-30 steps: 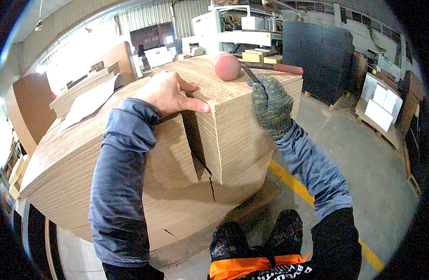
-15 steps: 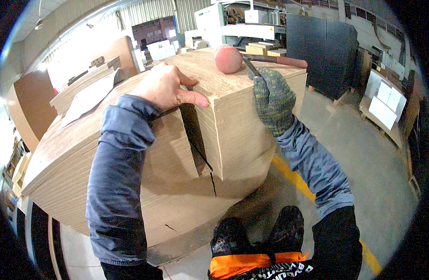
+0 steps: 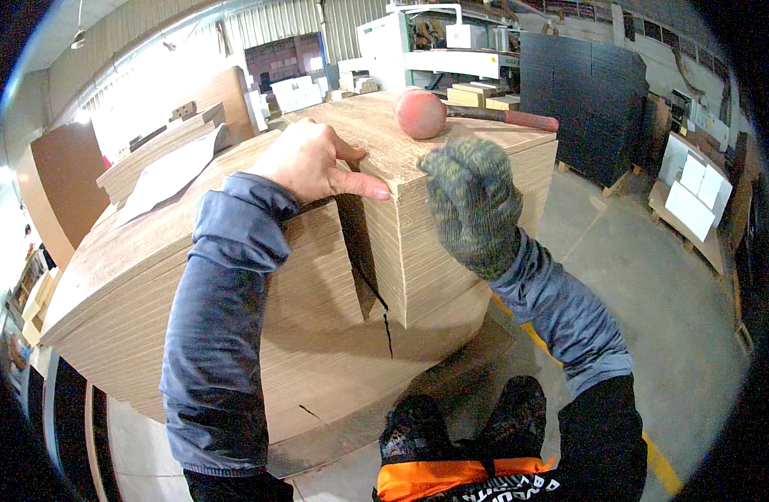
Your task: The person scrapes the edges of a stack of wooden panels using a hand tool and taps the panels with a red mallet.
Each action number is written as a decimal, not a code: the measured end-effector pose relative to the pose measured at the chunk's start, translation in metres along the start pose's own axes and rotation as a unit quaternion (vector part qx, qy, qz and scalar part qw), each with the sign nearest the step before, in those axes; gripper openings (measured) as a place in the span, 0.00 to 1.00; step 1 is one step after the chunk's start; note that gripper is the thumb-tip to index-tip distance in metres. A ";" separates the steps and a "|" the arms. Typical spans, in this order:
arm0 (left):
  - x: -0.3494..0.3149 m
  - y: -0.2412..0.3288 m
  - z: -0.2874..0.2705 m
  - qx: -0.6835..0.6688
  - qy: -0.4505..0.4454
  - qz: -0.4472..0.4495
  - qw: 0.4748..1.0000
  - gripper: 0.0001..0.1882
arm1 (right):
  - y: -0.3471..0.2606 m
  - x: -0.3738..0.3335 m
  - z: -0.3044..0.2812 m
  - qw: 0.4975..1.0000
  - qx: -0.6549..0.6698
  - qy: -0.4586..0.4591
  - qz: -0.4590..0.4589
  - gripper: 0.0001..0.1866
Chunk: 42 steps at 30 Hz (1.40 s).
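My bare left hand (image 3: 313, 163) lies on top of the stacked wooden boards (image 3: 451, 243), beside the dark gap that splits the front of the stack. Its thumb presses along the front corner right of the gap, and the index finger bends over that edge; the other fingers are hidden. My right hand (image 3: 475, 201), in a grey-green knitted glove, is closed just in front of the same corner. Whatever it grips is concealed by the glove. A mallet (image 3: 421, 115) with a round reddish head and red grip rests on the top boards behind it.
A loose white sheet (image 3: 169, 177) lies on the left boards, near smaller stacked pieces. A tall dark wrapped stack (image 3: 579, 109) stands at the back right, with white panels on a pallet (image 3: 694, 197) farther right. A yellow floor line (image 3: 662, 460) passes my feet.
My gloved right hand has moved left and turned, nearer the corner. The slim dark tool that stuck up from it is now out of sight. The left hand keeps its place on the boards.
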<state>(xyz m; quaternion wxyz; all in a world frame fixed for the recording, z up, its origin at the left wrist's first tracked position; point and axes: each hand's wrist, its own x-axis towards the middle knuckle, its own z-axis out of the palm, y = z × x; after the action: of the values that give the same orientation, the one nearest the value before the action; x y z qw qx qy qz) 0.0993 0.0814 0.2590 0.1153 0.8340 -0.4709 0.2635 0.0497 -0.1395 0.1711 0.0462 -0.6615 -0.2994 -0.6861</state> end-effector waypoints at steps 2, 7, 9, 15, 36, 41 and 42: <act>-0.001 0.002 -0.001 0.000 -0.007 -0.009 1.000 0.35 | 0.005 0.002 0.009 0.999 -0.019 0.043 0.022 0.15; 0.005 0.008 0.004 -0.004 -0.013 -0.029 0.999 0.35 | 0.031 -0.019 0.007 0.971 -0.029 0.096 0.215 0.07; 0.007 0.004 0.007 0.001 -0.007 -0.014 1.000 0.36 | 0.045 -0.027 0.001 0.948 -0.053 0.127 0.287 0.08; -0.004 -0.005 0.000 0.011 0.017 -0.004 1.000 0.41 | 0.111 -0.051 0.002 0.886 -0.179 0.123 0.410 0.09; 0.000 0.003 -0.001 0.013 -0.033 -0.061 0.998 0.37 | 0.172 -0.075 -0.009 0.911 -0.201 -0.039 0.357 0.10; -0.001 -0.001 0.001 0.012 -0.005 -0.047 0.999 0.39 | 0.172 -0.074 -0.007 0.907 -0.121 0.007 0.402 0.12; -0.001 -0.002 0.004 0.009 -0.005 -0.045 0.999 0.39 | 0.169 -0.069 -0.008 0.888 -0.112 0.014 0.446 0.13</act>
<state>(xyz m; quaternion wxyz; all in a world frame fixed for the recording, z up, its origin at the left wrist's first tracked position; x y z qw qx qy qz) 0.1022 0.0811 0.2551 0.1170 0.8566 -0.4312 0.2580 0.1287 -0.3037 0.1658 0.2770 -0.7165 0.1062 -0.6313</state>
